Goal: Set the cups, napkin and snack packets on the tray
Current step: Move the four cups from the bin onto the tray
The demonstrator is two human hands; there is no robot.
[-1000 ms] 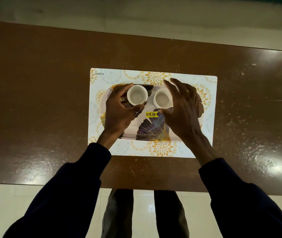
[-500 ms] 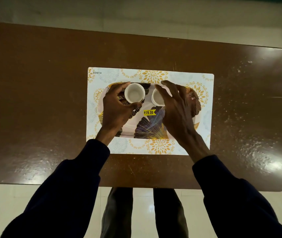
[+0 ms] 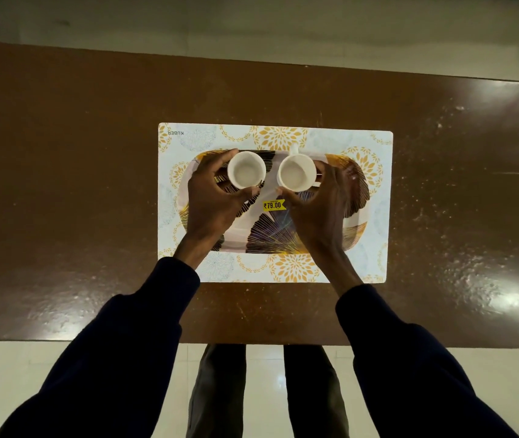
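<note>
Both white cups [image 3: 246, 170] now sit farther apart on the tray [image 3: 354, 229]

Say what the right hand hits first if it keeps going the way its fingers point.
Right hand already cups the right white ceramic cup; past it, probably the patterned tray rim. Depth unclear.

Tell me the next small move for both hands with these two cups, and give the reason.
Probably let go of both: the left hand curls around one small white ceramic cup, the right hand around the other white cup, and both appear to sit upright on the leaf-patterned oval tray. No napkin or snack packets are in view to fetch next.
</note>
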